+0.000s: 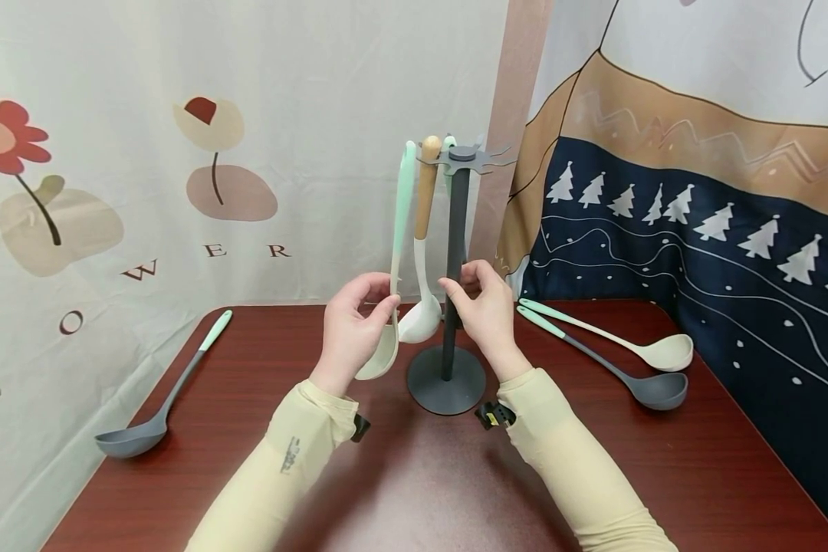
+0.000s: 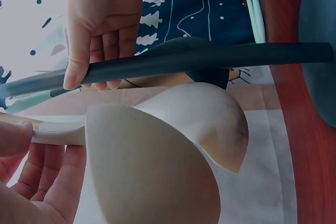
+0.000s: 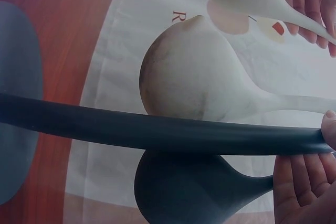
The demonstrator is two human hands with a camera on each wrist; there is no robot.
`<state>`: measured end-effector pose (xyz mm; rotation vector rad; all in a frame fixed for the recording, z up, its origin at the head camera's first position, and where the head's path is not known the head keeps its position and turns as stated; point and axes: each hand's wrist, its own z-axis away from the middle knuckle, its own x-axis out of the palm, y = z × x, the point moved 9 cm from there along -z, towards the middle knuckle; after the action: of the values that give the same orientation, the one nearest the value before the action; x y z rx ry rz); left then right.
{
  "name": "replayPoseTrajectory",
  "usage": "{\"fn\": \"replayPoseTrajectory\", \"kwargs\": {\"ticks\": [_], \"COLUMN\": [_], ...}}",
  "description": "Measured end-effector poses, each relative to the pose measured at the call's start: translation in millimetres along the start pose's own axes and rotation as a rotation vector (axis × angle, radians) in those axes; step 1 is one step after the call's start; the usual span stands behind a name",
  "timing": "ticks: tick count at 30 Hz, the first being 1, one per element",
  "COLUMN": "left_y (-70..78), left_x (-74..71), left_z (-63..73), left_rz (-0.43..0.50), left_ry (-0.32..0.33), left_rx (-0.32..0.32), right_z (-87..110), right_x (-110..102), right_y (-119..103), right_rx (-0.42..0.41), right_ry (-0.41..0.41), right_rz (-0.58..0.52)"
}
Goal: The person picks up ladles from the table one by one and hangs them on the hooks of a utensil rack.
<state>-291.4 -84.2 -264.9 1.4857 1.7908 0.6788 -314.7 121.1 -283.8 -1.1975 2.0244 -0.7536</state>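
Note:
My left hand (image 1: pixel 353 326) pinches the lower handle of a white ladle with a mint-green grip (image 1: pixel 403 199), held upright left of the stand. Its bowl (image 2: pixel 147 166) points down, large in the left wrist view. At the dark grey utensil stand (image 1: pixel 458 230), my right hand (image 1: pixel 484 310) grips the post, thumb in front and fingers behind. A white ladle with a wooden handle (image 1: pixel 426 188) hangs from the stand's hooked top, between the post and the left-hand ladle. Behind the post, a dark ladle (image 3: pixel 181 187) hangs beside the right fingers, largely hidden in the head view.
A grey ladle (image 1: pixel 155 422) lies at the table's left. On the right lie a white ladle (image 1: pixel 665 353) and another grey ladle (image 1: pixel 658 389), handles toward the stand. The stand's round base (image 1: pixel 428 391) rests on the red-brown table (image 1: pixel 386 498). Printed curtains (image 1: pixel 359 92) hang behind.

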Motion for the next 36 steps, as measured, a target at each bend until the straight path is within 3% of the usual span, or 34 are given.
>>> {"fn": "replayPoseTrajectory", "kwargs": {"ticks": [36], "left_y": [-9.8], "left_x": [18.2], "left_z": [3.3], "left_rz": [-0.019], "left_ry": [-0.03], "left_rx": [-0.015], "right_z": [1.3], "right_x": [0.3], "right_y": [-0.2], "right_rx": [0.002], "right_ry": [-0.005], "right_rz": [0.006]}}
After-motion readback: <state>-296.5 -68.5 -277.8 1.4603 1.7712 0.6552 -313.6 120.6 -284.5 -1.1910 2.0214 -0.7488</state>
